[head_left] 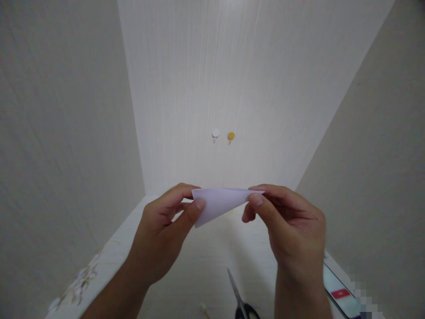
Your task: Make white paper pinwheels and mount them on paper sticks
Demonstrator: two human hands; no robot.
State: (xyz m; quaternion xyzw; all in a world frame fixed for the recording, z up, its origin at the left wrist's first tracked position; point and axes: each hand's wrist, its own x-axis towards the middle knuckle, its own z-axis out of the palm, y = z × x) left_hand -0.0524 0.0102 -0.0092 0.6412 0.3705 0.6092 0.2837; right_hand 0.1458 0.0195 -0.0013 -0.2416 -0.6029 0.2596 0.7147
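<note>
A folded piece of pale lilac-white paper (221,202), shaped like a narrow triangle, is held in the air between my two hands. My left hand (169,226) pinches its wide end, thumb on the near face and fingers behind. At the pointed end, my right hand (285,226) grips the paper between thumb and index finger, the other fingers curled beneath. Below the hands, a pair of scissors (241,301) with dark handles lies on the pale table (192,270), its blade tips pointing away from me; the handles are partly cut off by the frame.
A phone (338,290) with a lit screen lies at the right, partly behind my wrist. A small light-tipped stick (204,306) is at the bottom edge. On the back wall are a white hook (215,133) and a yellow hook (231,136). Panels rise on both sides.
</note>
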